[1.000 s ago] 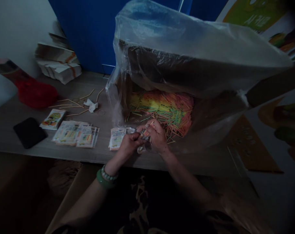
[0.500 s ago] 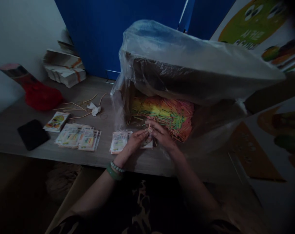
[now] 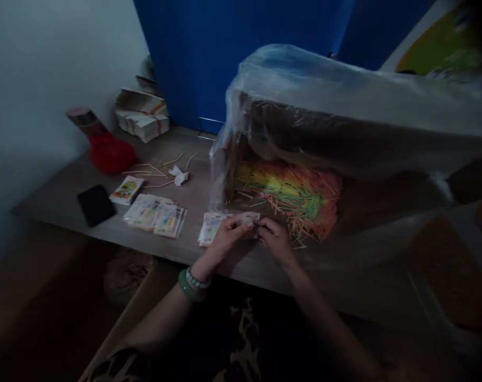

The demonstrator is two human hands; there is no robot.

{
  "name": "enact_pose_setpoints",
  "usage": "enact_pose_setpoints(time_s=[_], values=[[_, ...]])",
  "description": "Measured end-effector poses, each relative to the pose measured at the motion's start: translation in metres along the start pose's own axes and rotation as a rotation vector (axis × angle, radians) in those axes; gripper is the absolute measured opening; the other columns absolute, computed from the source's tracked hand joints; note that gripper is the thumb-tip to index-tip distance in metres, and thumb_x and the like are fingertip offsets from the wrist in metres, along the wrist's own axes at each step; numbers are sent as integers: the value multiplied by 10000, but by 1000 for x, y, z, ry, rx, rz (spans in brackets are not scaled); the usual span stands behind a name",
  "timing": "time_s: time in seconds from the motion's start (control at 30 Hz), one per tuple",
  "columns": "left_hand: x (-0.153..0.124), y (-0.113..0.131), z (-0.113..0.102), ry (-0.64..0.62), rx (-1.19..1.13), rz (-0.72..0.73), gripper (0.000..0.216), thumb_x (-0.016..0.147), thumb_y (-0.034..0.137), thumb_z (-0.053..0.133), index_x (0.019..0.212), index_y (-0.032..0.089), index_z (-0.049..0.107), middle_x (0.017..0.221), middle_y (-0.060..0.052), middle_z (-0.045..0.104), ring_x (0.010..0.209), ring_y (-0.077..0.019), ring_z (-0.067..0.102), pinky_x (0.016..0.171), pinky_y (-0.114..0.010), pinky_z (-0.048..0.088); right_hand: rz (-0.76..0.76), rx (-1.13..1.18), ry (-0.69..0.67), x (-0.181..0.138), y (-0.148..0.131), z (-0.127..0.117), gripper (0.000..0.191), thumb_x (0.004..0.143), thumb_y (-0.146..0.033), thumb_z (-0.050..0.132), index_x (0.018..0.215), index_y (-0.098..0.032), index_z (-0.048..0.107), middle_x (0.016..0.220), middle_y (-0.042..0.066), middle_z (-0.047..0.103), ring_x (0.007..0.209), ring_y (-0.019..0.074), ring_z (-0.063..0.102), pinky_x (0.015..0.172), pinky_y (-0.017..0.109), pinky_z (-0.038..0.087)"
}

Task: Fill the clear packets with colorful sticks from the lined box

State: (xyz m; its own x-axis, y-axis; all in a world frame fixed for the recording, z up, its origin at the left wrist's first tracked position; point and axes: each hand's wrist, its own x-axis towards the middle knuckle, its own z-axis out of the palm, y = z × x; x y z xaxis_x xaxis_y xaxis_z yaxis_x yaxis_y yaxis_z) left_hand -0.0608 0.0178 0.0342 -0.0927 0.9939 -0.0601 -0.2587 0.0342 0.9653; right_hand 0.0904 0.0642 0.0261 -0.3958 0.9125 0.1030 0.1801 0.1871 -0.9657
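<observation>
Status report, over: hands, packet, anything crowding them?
Left hand pinching small packet; right hand at its right edge, grip unclear. Packet over table front. Crowding: packet stack beside left hand, coloured sticks beyond.

Left hand (image 3: 226,237) pinches beside curled right hand (image 3: 277,240).

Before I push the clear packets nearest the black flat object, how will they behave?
The clear packets would probably slide over one another, since they overlap loosely and their film looks glossy. They're likely light, being thin and flat. Rolling or tipping seems unlikely, as they lie low on the table.
</observation>
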Motion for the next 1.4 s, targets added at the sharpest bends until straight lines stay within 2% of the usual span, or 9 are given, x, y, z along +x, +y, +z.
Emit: enact_pose_setpoints(time_s=[0.17, 0.3, 0.43, 0.57, 0.77, 0.93, 1.17, 1.3, 1.4], values=[[-28, 21, -24, 76, 219, 138, 355, 828, 500, 667, 796, 165, 780, 928, -101, 682, 917, -214, 586, 837, -341, 484, -3, -6, -174, -9, -9, 28, 173, 797, -347, 563, 696, -208, 585, 676, -17, 571, 697, 161, 532, 672, 266, 392], [-41, 32, -79, 301, 303, 9, 279, 760, 431, 736, 798, 157, 775, 865, -82, 686, 814, -198, 609, 727, -318, 495, 5, -29, -308, -11, -4, 40, 142, 810, -295, 524, 792, -200, 628, 768, -2, 637, 775, 167, 580, 738, 272, 419], [-25, 29, -144, 665, 947, 16, 252, 880, 287, 584, 1014, 160, 754, 949, -102, 710, 914, -237, 619, 845, -368, 465, 73, -355, -158, -8, 0, 40, 134, 825, -224, 487, 831, -194, 617, 831, 30, 656, 828, 189, 595, 762, 289, 420], [-7, 23, -171, 691, 1559, -24, 410, 935, 257, 492, 1306, 147, 626, 1131, -200, 658, 1054, -330, 569, 895, -458, 418, 152, -773, -208, -4, -18, 57, 191, 918, -254, 479, 1011, -185, 631, 1026, 98, 696, 955, 236, 626, 817, 330, 428], [-17, 25, -154, 842, 1580, 123, 401, 914, 306, 550, 1273, 154, 641, 1233, -191, 611, 1114, -350, 533, 931, -490, 408, 218, -883, -249, 8, -25, 105, 425, 911, -375, 582, 1251, -126, 523, 1208, 178, 658, 1084, 272, 629, 868, 347, 463], [-42, 7, -133, 637, 1188, 219, 271, 871, 265, 534, 1018, 158, 735, 1026, -118, 656, 934, -233, 615, 831, -362, 497, 336, -777, -157, 15, -6, 102, 386, 895, -198, 538, 1281, -187, 547, 1079, 106, 716, 938, 231, 673, 740, 298, 460], [-46, -7, -108, 303, 870, -56, 283, 780, 375, 602, 901, 173, 760, 907, -88, 746, 852, -243, 666, 801, -361, 503, 212, -757, -95, 3, -8, 67, 299, 964, -249, 417, 890, -219, 706, 918, 67, 718, 856, 199, 640, 732, 284, 418], [-36, -1, -85, 290, 682, -165, 453, 675, 426, 737, 1031, 144, 735, 900, -93, 738, 783, -231, 655, 731, -349, 497, 26, -383, 38, -8, -3, 55, 235, 901, -276, 444, 817, -209, 654, 877, 38, 666, 876, 180, 598, 789, 283, 427], [-31, 7, -62, 178, 316, -265, 492, 599, 418, 821, 986, 136, 710, 761, -42, 701, 651, -167, 619, 609, -277, 469, 87, -29, 96, -12, 2, 54, 243, 856, -388, 447, 763, -208, 580, 711, -4, 568, 711, 156, 534, 675, 268, 425]])
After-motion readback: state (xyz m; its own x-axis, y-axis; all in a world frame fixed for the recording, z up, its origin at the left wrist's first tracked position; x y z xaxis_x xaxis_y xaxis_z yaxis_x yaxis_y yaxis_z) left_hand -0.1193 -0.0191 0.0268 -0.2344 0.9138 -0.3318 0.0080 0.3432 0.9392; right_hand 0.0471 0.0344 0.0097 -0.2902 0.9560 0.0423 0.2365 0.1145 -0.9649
